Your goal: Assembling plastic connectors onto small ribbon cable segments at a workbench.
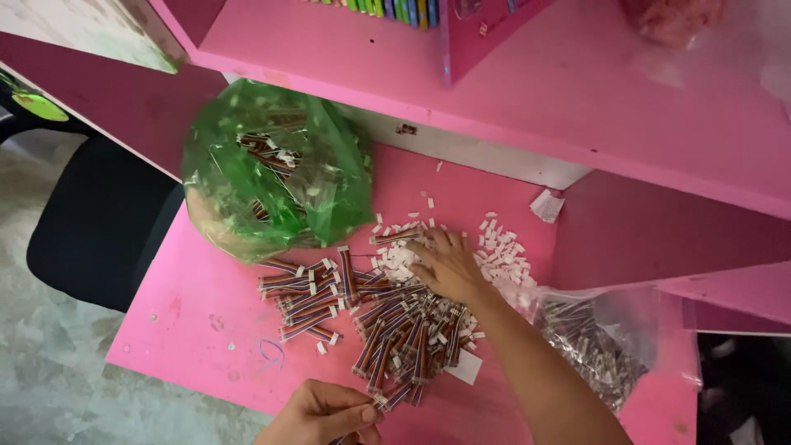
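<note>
Pink desk (206, 321) seen from above; everything is placed relative to the pile of ribbon-cable pieces (395, 325) at desk centre. Right hand (449, 265) lies flat, palm down, fingers spread, on the far edge of the pile where it meets the scatter of small white connectors (498, 247); nothing clamped in it. Left hand (321, 414) is at the near edge of the pile, at the desk's front rim, thumb and fingers pinched together on one cable piece (381, 402) (only its end shows). A smaller batch of cable pieces (301, 301) with white ends lies just left of the pile, more lined up. Beyond and left of the pile stands a green plastic bag (276, 169), blurred, with more cable pieces inside. Right of the pile, under the right forearm, lies a clear plastic bag (601, 346) full of the same pieces. A pink shelf (527, 91) runs across behind the pile. Black chair (99, 222) sits well left of it, off the desk.
</note>
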